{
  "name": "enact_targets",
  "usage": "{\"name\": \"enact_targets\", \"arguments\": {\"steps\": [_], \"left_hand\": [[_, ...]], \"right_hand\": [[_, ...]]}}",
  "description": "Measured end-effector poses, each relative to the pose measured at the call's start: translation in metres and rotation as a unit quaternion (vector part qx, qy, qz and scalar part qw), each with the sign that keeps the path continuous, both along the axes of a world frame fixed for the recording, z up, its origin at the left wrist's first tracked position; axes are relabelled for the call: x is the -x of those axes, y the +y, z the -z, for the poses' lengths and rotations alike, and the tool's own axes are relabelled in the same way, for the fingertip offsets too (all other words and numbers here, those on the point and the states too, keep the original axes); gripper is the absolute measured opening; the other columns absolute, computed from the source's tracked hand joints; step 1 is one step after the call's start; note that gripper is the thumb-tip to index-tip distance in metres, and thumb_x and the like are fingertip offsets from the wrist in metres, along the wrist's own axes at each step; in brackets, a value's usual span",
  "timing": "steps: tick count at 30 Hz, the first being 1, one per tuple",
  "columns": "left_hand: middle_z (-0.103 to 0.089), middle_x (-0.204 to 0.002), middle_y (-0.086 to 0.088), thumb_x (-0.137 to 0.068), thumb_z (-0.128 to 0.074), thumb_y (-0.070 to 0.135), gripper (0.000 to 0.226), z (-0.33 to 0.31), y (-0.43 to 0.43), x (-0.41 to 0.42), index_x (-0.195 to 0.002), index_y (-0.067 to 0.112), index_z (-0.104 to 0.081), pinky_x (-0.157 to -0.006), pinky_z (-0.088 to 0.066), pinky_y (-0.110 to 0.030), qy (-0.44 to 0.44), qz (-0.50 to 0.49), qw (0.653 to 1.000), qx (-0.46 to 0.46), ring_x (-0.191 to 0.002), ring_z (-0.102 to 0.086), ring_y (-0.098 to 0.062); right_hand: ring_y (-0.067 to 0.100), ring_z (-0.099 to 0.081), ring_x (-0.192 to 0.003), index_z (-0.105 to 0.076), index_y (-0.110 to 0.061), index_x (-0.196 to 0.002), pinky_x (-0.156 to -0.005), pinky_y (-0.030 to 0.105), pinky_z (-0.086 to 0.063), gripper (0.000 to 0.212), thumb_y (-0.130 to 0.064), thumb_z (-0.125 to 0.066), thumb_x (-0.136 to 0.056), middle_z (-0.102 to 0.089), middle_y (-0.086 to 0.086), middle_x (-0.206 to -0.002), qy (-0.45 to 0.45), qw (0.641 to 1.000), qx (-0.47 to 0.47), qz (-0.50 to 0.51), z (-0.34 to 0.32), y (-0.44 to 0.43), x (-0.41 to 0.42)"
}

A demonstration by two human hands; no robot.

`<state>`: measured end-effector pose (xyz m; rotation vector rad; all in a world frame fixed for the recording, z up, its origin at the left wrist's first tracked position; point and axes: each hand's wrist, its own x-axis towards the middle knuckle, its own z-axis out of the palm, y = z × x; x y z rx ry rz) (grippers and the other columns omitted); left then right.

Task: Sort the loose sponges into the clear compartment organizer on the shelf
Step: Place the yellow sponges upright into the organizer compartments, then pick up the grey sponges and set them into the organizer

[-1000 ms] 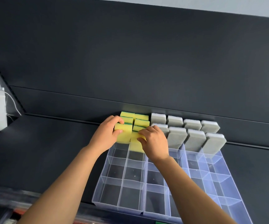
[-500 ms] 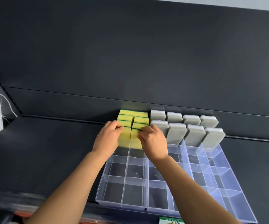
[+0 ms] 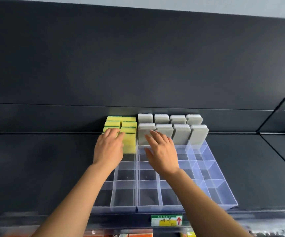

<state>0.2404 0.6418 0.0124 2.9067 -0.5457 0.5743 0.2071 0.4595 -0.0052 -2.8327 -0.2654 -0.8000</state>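
Note:
The clear compartment organizer (image 3: 213,183) lies on the dark shelf. Several yellow sponges with green backs (image 3: 129,134) stand upright in its back-left compartments. Several grey sponges (image 3: 181,132) stand in two rows in its back-right compartments. My left hand (image 3: 108,147) rests with straight fingers on the front left yellow sponge and hides part of it. My right hand (image 3: 162,151) hovers with fingers spread over the organizer, its fingertips at the front left grey sponge (image 3: 145,132). It holds nothing.
The dark shelf (image 3: 44,168) stretches to both sides of the organizer, with a dark back panel (image 3: 138,65) right behind the sponges. A green and yellow price label (image 3: 166,220) sits on the shelf's front edge. Orange packages show on the shelf below.
My right hand has let go of the yellow sponge, opened and moved right to the grey sponges. My left hand's fingers have straightened on the yellow sponges. The camera has shifted.

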Motion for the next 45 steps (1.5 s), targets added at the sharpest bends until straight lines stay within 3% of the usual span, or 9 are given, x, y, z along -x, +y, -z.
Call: {"name": "enact_targets", "arguments": {"steps": [6, 18, 27, 41, 45], "left_hand": [[-0.064, -0.107, -0.011, -0.062, -0.082, 0.009, 0.047, -0.008, -0.066, 0.035, -0.106, 0.007, -0.065, -0.078, -0.051, -0.039, -0.004, 0.05, 0.999, -0.01, -0.1, -0.059, -0.03], [-0.066, -0.097, -0.01, -0.058, -0.081, 0.002, 0.042, 0.001, -0.245, 0.131, -0.097, 0.006, -0.067, -0.07, -0.053, -0.038, 0.012, 0.15, 0.989, 0.006, -0.09, -0.062, -0.031], [-0.065, -0.093, -0.006, -0.058, -0.083, 0.008, 0.04, 0.004, -0.367, 0.183, -0.095, 0.01, -0.067, -0.069, -0.053, -0.037, 0.018, 0.21, 0.978, 0.001, -0.089, -0.061, -0.028], [-0.064, -0.093, -0.001, -0.065, -0.076, 0.003, 0.031, 0.02, -0.559, 0.174, -0.093, 0.012, -0.066, -0.069, -0.051, -0.034, 0.046, 0.306, 0.951, 0.0, -0.089, -0.059, -0.023], [-0.059, -0.111, -0.003, -0.081, -0.063, 0.009, 0.028, 0.027, -0.615, 0.163, -0.109, 0.011, -0.06, -0.083, -0.046, -0.036, 0.085, 0.327, 0.941, 0.006, -0.106, -0.052, -0.025]], "right_hand": [[0.031, -0.059, -0.109, -0.063, -0.014, -0.113, -0.089, 0.041, -0.049, 0.05, -0.026, -0.081, -0.068, -0.064, 0.01, -0.118, 0.022, 0.997, 0.004, 0.08, -0.003, -0.066, 0.047], [0.03, -0.061, -0.1, -0.065, -0.015, -0.105, -0.078, 0.039, -0.049, 0.045, -0.026, -0.08, -0.063, -0.066, 0.006, -0.101, 0.086, 0.974, -0.009, 0.207, -0.004, -0.243, 0.177], [0.025, -0.04, -0.125, -0.052, -0.018, -0.126, -0.1, 0.037, -0.032, 0.042, -0.031, -0.059, -0.087, -0.052, 0.002, -0.128, 0.123, 0.957, -0.025, 0.261, 0.0, -0.359, 0.25], [0.025, -0.039, -0.123, -0.048, -0.019, -0.13, -0.1, 0.036, -0.03, 0.046, -0.033, -0.057, -0.087, -0.049, 0.002, -0.131, 0.146, 0.924, -0.045, 0.351, 0.005, -0.522, 0.265], [0.024, -0.034, -0.129, -0.043, -0.022, -0.134, -0.103, 0.035, -0.029, 0.047, -0.037, -0.052, -0.091, -0.043, 0.001, -0.138, 0.172, 0.913, -0.057, 0.366, 0.009, -0.573, 0.252]]}}
